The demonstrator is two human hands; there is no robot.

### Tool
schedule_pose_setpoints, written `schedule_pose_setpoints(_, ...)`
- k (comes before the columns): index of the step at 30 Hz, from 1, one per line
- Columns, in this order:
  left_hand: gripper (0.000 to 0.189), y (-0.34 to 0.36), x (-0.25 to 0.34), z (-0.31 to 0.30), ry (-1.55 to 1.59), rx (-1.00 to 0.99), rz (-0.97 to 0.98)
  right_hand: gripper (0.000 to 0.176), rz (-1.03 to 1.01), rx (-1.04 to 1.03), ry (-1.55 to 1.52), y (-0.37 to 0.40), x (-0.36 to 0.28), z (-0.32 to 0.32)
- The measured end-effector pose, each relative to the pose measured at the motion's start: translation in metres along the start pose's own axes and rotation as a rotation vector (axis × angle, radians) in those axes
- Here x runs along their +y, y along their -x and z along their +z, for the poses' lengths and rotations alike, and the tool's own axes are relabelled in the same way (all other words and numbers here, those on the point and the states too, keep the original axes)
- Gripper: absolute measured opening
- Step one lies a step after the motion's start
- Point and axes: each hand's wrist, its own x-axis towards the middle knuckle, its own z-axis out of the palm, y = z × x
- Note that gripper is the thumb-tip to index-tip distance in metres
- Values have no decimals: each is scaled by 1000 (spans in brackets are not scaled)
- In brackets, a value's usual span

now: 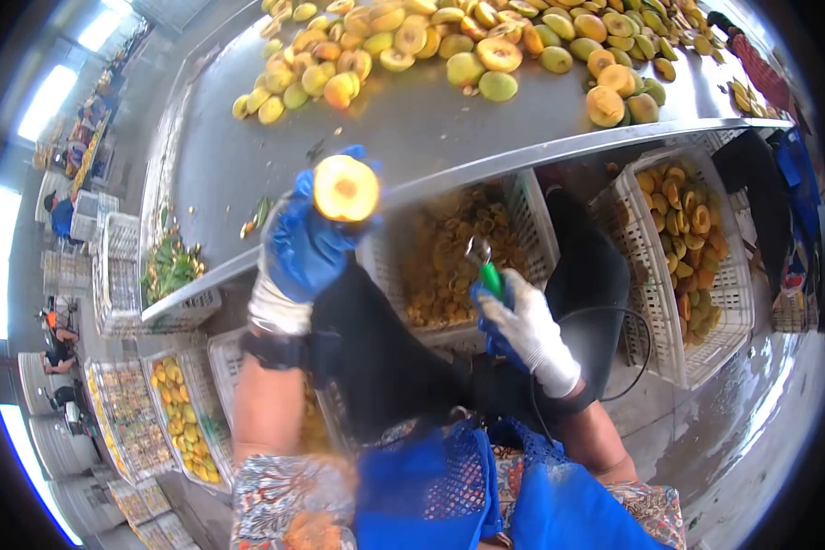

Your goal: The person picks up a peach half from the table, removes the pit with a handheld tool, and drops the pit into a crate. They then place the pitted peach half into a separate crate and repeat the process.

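Observation:
My left hand (312, 238), in a blue glove with a white cuff, is closed round a halved yellow peach (346, 188). The cut face points up at me, with a brownish centre. In a white glove over blue, my right hand (522, 325) grips a green-handled pitting spoon (491, 278) whose metal tip points up and away. Both hands are apart, above my lap and in front of the metal table (412, 128). Below and between them, a white crate (533, 220) holds many small brownish-yellow pieces, too blurred to name.
Many whole and halved peaches (500, 55) are heaped along the table's far side. A crate of peach halves (683, 238) stands at right, another crate of yellow fruit (185, 417) at lower left. Green leaves (172, 266) lie at the table's left corner. A black cord (646, 339) loops beside my right wrist.

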Motion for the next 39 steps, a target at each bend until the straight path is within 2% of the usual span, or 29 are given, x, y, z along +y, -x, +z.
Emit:
schedule_pose_setpoints(1, 61, 13, -16, 2, 363, -7, -15, 30, -50, 12, -5, 4, -10, 1)
schedule_pose_setpoints(2, 61, 24, -31, 11, 503, 44, -21, 29, -11, -33, -83, 12, -28, 1)
schedule_pose_setpoints(3, 62, 33, -44, 17, 560, 29, -16, 28, 33, -67, -162, 19, -43, 4)
schedule_pose_setpoints(4, 63, 38, -55, 24, 618, 5, -8, 27, -178, -14, -29, 16, -37, 13)
schedule_pose_setpoints(5, 65, 42, -66, 29, 678, -24, 2, 26, -160, -66, -61, 23, -41, 14)
schedule_pose_setpoints(7, 69, 51, -82, 33, 485, 47, 14, 25, -331, -28, 100, 27, -42, 25)
schedule_pose_setpoints(11, 70, 58, -92, 40, 316, 51, 65, 29, -492, -15, 236, 23, -26, 44)
schedule_pose_setpoints(13, 69, 59, -94, 40, 230, 53, 143, 32, -495, -13, 287, 24, -23, 48)
schedule_pose_setpoints(16, 62, 57, -95, 51, 303, 285, 54, 33, -547, -10, 391, 30, -19, 55)
schedule_pose_setpoints(18, 62, 57, -97, 50, 206, 358, 16, 35, -619, 15, 447, 33, -10, 59)
schedule_pose_setpoints(23, 62, 54, -117, 47, -36, 459, -29, 36, -456, -36, 445, 34, -2, 60)
schedule_pose_setpoints(24, 59, 54, -120, 46, 48, 448, -27, 36, -415, -54, 451, 35, -1, 60)
schedule_pose_setpoints(27, 56, 53, -125, 36, 26, 447, -45, 34, -320, -166, 354, 33, -1, 57)
schedule_pose_setpoints(30, 55, 57, -126, 31, -160, 435, -84, 32, -171, -284, 209, 32, -4, 54)
schedule_pose_setpoints(34, 57, 58, -130, 24, -177, 430, -139, 31, -202, -238, 248, 31, 6, 61)
schedule_pose_setpoints(39, 59, 50, -130, 39, 267, 478, -122, 32, -372, -36, 328, 28, 9, 66)
